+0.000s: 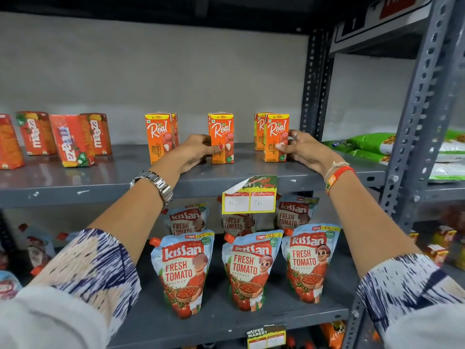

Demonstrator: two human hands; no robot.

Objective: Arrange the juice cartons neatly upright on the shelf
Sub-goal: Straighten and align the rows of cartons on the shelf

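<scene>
Orange Real litchi juice cartons stand upright on the grey shelf (105,182) in three spots. The left carton (158,137) has another close behind it. My left hand (193,153) grips the middle carton (222,137), thumb on its front. My right hand (305,152) holds the right front carton (276,137), thumb on its front and fingers round its right side. A further carton (259,131) stands just behind and to the left of it.
Red Maaza cartons (73,139) stand crooked at the left of the same shelf. A price tag (249,197) hangs from the shelf edge. Kissan ketchup pouches (247,268) fill the shelf below. A slotted metal upright (415,117) and green packets (372,142) lie to the right.
</scene>
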